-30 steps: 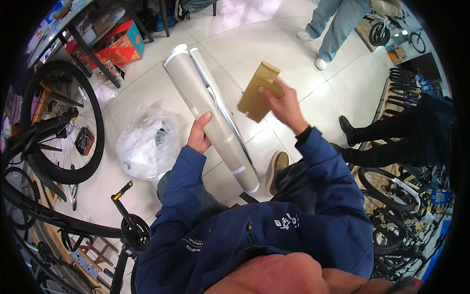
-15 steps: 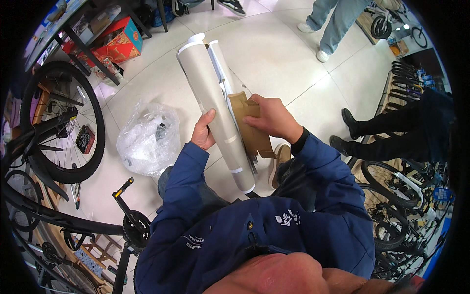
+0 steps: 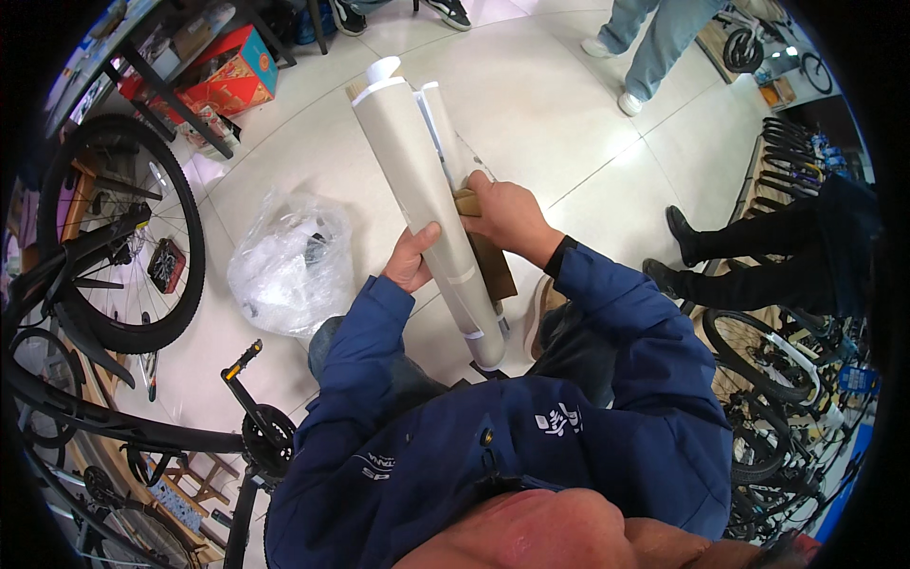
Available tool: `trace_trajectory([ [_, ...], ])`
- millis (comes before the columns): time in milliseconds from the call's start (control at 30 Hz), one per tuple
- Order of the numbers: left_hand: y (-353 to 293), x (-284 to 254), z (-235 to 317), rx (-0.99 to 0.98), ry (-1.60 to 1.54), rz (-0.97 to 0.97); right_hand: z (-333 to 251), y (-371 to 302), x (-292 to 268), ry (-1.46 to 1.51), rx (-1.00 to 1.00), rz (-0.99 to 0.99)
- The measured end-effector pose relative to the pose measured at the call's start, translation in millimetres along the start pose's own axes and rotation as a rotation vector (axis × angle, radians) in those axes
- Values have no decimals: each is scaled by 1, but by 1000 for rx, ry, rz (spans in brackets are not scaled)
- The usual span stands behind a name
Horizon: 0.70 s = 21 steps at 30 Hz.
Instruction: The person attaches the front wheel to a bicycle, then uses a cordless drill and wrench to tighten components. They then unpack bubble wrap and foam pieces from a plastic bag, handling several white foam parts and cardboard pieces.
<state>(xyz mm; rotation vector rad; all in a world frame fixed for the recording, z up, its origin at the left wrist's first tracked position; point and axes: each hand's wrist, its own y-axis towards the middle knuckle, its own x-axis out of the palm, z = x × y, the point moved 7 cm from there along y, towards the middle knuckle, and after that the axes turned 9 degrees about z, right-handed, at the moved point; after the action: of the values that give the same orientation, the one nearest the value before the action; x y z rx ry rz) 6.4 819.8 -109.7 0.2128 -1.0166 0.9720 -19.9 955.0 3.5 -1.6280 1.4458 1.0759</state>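
A long greyish-beige roll of sheet material (image 3: 427, 180), with white showing at its ends, stands tilted in front of me. My left hand (image 3: 414, 257) is closed around its middle, thumb on top. Alongside its right side runs a thinner pale roll or folded strip (image 3: 438, 119). My right hand (image 3: 512, 216) pinches a folded piece of brown cardboard (image 3: 493, 270) against the right side of the roll. Part of the cardboard is hidden behind the roll and under my fingers.
A bicycle with a large wheel (image 3: 185, 237) and a crank (image 3: 261, 417) stands close on my left. A bubble-wrap bundle in clear plastic (image 3: 289, 270) lies on the tiles. A red box (image 3: 232, 76) sits under a table. Two people (image 3: 654, 47) stand nearby; parked bicycles (image 3: 758, 351) line the right.
My right hand has moved left and up slightly, bringing the cardboard in against the roll, so less of it shows. The roll and my left hand have shifted a little to the right.
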Motion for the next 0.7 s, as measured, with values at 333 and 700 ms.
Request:
trace_trajectory([
  [333,5,-8,14,91,102,149,17,1,8,298,111,-164],
  [700,0,6,12,145,95,188,-7,-12,4,283,-131,77],
])
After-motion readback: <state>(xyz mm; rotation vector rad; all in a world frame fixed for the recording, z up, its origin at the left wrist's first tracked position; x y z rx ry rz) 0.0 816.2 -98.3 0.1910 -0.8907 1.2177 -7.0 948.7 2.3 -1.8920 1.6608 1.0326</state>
